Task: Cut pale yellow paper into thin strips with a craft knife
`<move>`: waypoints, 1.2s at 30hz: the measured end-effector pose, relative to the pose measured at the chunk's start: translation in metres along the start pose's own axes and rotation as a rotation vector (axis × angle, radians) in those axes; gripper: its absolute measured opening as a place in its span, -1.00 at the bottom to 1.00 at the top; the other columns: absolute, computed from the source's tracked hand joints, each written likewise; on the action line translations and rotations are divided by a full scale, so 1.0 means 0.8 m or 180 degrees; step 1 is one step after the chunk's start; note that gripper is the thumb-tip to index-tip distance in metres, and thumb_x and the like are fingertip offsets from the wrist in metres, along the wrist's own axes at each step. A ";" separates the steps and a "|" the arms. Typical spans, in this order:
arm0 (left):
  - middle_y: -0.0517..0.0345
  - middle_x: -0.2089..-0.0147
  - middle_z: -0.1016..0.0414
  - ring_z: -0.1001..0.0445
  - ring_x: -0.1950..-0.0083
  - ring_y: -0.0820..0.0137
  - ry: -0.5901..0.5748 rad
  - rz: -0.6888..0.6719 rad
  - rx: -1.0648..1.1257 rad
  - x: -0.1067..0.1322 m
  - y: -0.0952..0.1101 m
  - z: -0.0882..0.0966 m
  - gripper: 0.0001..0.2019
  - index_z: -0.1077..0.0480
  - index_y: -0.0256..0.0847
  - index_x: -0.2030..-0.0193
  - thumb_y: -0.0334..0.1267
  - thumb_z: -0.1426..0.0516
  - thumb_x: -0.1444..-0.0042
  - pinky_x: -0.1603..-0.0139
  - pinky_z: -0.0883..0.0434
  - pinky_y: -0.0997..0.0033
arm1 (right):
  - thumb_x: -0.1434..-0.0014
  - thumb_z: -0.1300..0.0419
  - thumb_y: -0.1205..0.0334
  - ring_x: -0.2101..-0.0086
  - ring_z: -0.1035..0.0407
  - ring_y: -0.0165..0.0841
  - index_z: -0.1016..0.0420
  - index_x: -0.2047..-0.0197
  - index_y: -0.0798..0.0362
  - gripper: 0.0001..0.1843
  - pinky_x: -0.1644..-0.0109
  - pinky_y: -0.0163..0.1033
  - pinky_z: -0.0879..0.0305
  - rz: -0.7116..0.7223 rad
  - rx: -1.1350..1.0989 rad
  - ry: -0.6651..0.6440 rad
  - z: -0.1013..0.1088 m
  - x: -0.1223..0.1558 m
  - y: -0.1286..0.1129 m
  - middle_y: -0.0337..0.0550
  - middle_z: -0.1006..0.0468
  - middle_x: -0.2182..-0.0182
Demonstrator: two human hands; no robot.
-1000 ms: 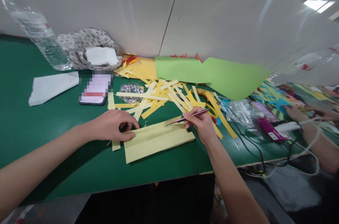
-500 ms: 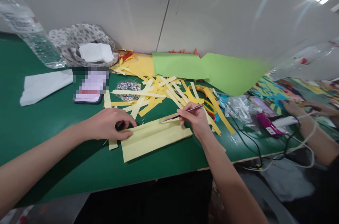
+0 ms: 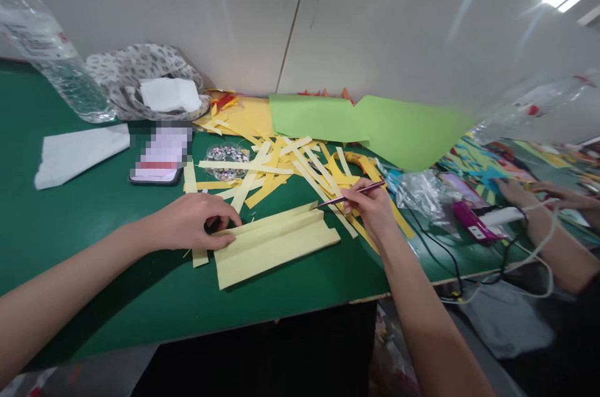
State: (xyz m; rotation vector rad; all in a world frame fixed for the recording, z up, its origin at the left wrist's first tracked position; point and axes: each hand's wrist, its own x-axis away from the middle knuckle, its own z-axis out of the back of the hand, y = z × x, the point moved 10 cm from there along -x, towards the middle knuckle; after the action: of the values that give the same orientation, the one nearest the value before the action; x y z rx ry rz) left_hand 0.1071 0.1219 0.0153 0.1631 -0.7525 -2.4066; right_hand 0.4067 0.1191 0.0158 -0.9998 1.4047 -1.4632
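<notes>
A folded pale yellow paper sheet [image 3: 276, 244] lies on the green table [image 3: 84, 222] in front of me. My left hand [image 3: 194, 222] rests on its left end, fingers curled and pressing the paper down. To the right of the sheet, my right hand [image 3: 372, 206] pinches a thin dark red pencil [image 3: 349, 195], its tip pointing left and lifted clear of the paper. Several cut yellow paper strips [image 3: 276, 169] lie scattered just behind the sheet.
A phone [image 3: 159, 156], a white tissue [image 3: 79, 153], a water bottle [image 3: 60, 62] and a patterned cloth bag [image 3: 145, 78] stand at the left. Green paper [image 3: 365, 125] leans at the back. Another person's hands [image 3: 539, 197], a pink tool [image 3: 471, 222] and cables [image 3: 450, 266] are at the right.
My right hand has drawn the pencil off the folded sheet and moved to the right. My left hand has stayed on the sheet's left end.
</notes>
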 end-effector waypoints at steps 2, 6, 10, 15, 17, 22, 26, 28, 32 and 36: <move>0.26 0.38 -0.48 -0.41 0.38 0.49 0.0003 -0.0017 0.0008 0.000 0.001 0.000 -0.78 -0.51 -0.08 0.17 -0.12 -0.14 -0.08 0.40 -0.24 0.53 | 0.27 -0.49 0.19 0.73 -0.28 -0.52 -0.33 0.60 0.06 -0.62 0.67 -0.44 -0.27 0.0049 0.0095 0.0120 0.014 -0.001 -0.004 -0.35 -0.42 0.74; 0.26 0.40 -0.49 -0.41 0.39 0.49 0.0067 -0.0098 -0.0010 0.000 0.004 0.001 -0.78 -0.51 -0.09 0.18 -0.14 -0.14 -0.06 0.40 -0.23 0.52 | 0.27 -0.49 0.18 0.74 -0.27 -0.50 -0.34 0.60 0.06 -0.63 0.67 -0.41 -0.26 0.0128 0.0206 0.0296 0.036 0.000 -0.008 -0.34 -0.42 0.75; 0.25 0.43 -0.50 -0.41 0.42 0.49 0.0187 -0.0177 -0.0020 0.000 0.009 0.004 -0.83 -0.51 -0.13 0.28 -0.17 -0.13 -0.05 0.42 -0.21 0.52 | 0.22 -0.47 0.21 0.73 -0.26 -0.51 -0.34 0.60 0.05 -0.66 0.67 -0.40 -0.23 0.0368 0.0164 0.0391 0.035 0.009 -0.025 -0.36 -0.40 0.75; 0.23 0.44 -0.52 -0.43 0.41 0.47 0.0360 -0.0213 -0.0088 0.002 0.011 0.010 -0.86 -0.49 -0.17 0.41 -0.19 -0.14 -0.03 0.42 -0.21 0.51 | 0.11 -0.43 0.19 0.69 -0.28 -0.48 -0.38 0.57 0.03 -0.71 0.63 -0.36 -0.23 0.0683 0.0051 0.0186 -0.033 0.043 -0.054 -0.34 -0.42 0.71; 0.23 0.45 -0.52 -0.43 0.42 0.47 0.0407 -0.0221 -0.0149 0.002 0.010 0.011 -0.85 -0.47 -0.18 0.44 -0.17 -0.16 -0.02 0.42 -0.20 0.51 | 0.08 -0.42 0.15 0.69 -0.28 -0.48 -0.37 0.56 0.03 -0.70 0.61 -0.35 -0.24 0.0634 0.0207 -0.0203 -0.083 0.060 -0.055 -0.32 -0.42 0.70; 0.22 0.44 -0.52 -0.43 0.42 0.47 0.0398 -0.0261 -0.0130 0.002 0.010 0.012 -0.84 -0.47 -0.19 0.45 -0.17 -0.17 -0.02 0.42 -0.19 0.51 | 0.07 -0.42 0.12 0.67 -0.28 -0.48 -0.33 0.55 0.04 -0.67 0.59 -0.37 -0.22 0.0366 0.0274 -0.0988 -0.171 0.084 -0.041 -0.33 -0.40 0.69; 0.23 0.45 -0.52 -0.41 0.43 0.49 0.0377 -0.0273 -0.0083 0.002 0.012 0.012 -0.85 -0.47 -0.19 0.45 -0.19 -0.15 -0.03 0.45 -0.17 0.52 | 0.09 -0.42 0.12 0.67 -0.26 -0.50 -0.31 0.54 0.04 -0.65 0.58 -0.38 -0.21 0.0157 0.0242 -0.1132 -0.180 0.076 -0.029 -0.35 -0.40 0.70; 0.24 0.45 -0.52 -0.41 0.44 0.49 0.0383 -0.0252 -0.0089 0.002 0.012 0.013 -0.86 -0.47 -0.19 0.45 -0.20 -0.15 -0.02 0.45 -0.17 0.52 | 0.11 -0.44 0.10 0.69 -0.25 -0.50 -0.29 0.55 0.04 -0.62 0.60 -0.38 -0.21 0.0058 0.0175 -0.1027 -0.169 0.066 -0.024 -0.36 -0.40 0.72; 0.24 0.45 -0.52 -0.42 0.42 0.49 0.0404 -0.0307 -0.0087 0.002 0.013 0.012 -0.86 -0.47 -0.19 0.45 -0.21 -0.15 -0.02 0.43 -0.18 0.51 | 0.16 -0.46 0.11 0.70 -0.25 -0.50 -0.30 0.58 0.04 -0.61 0.64 -0.39 -0.20 -0.0017 0.0114 -0.0752 -0.136 0.048 -0.013 -0.34 -0.41 0.72; 0.25 0.45 -0.52 -0.42 0.42 0.50 0.0424 -0.0337 -0.0081 0.002 0.012 0.011 -0.86 -0.47 -0.19 0.45 -0.21 -0.15 -0.02 0.43 -0.19 0.52 | 0.16 -0.47 0.14 0.69 -0.26 -0.49 -0.33 0.58 0.04 -0.63 0.65 -0.39 -0.21 0.0024 0.0107 -0.0624 -0.109 0.036 -0.009 -0.33 -0.41 0.72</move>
State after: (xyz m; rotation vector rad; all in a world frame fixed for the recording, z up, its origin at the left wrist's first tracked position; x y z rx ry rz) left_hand 0.1086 0.1190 0.0280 0.3574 -0.6671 -2.4750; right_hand 0.3150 0.1196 0.0183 -1.0844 1.2378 -1.3401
